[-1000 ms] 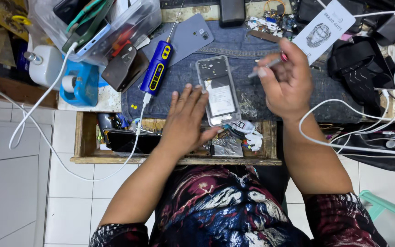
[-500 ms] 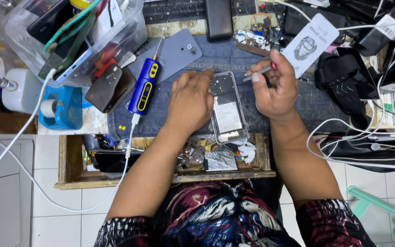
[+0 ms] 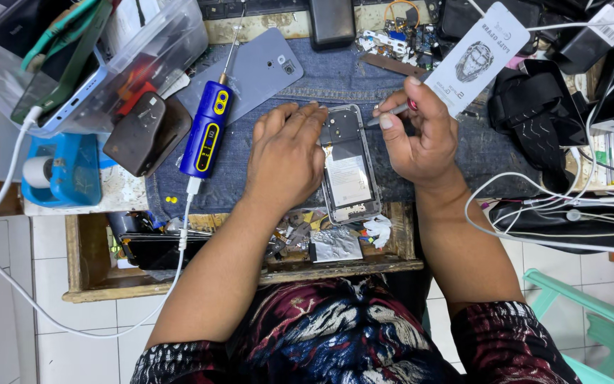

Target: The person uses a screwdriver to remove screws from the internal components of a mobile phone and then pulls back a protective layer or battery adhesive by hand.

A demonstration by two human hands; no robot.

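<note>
Opened phone [image 3: 348,167], back cover off: a clear-edged rectangular frame with a dark component block at the top, a pale flat battery panel below it and a darker strip at the foot. It lies lengthwise on a piece of worn blue denim cloth [image 3: 321,78] with a stitched seam, spread over the bench. Left hand [image 3: 286,153] lies palm down on the cloth, fingers extended and close together, their tips resting along the phone's upper left edge and pinning it flat. Right hand [image 3: 421,135] sits just right of the phone; thumb and forefinger pinch a thin metal tool [image 3: 385,115] with a red spot at the grip, the tip angled toward the phone's top right corner. Whether the tip touches cannot be told. Left of the left hand lies a blue and yellow electric screwdriver [image 3: 207,131], glossy plastic, with a white cable from its base. Beyond it lies a matte grey-violet back cover [image 3: 257,71]. A clear plastic bin [image 3: 179,35] holds phones and cases at upper left.
</note>
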